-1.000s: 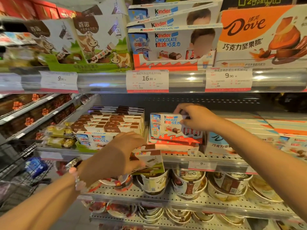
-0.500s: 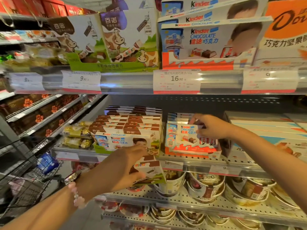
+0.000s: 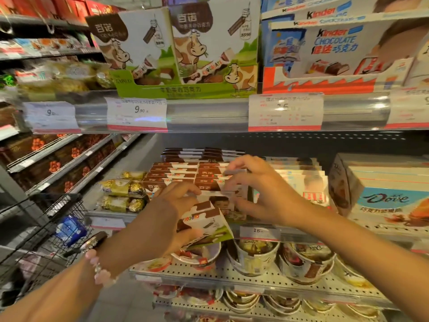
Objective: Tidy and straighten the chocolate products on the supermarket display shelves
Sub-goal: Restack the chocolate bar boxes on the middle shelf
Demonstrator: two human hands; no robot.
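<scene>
My left hand (image 3: 173, 213) grips a white-and-brown cow-milk chocolate box (image 3: 206, 225), tilted, in front of the middle shelf. My right hand (image 3: 257, 187) reaches over the stack of brown-and-white chocolate boxes (image 3: 185, 175) and pinches the top edge of a front box (image 3: 229, 189) with curled fingers. A Kinder chocolate box (image 3: 313, 189) stands just right of that hand, partly hidden by my wrist. The view is blurred.
Dove boxes (image 3: 383, 201) fill the shelf's right end. Gold-wrapped chocolates (image 3: 123, 194) lie at its left. Above sit cow-print display boxes (image 3: 185, 54) and a Kinder display (image 3: 336, 54). Cup-shaped products (image 3: 255, 256) fill lower shelves. A wire cart (image 3: 46, 233) stands at left.
My right hand left the Kinder box and moved left onto the brown-and-white stack. My left hand rose with its box toward the same stack. The view shifted left.
</scene>
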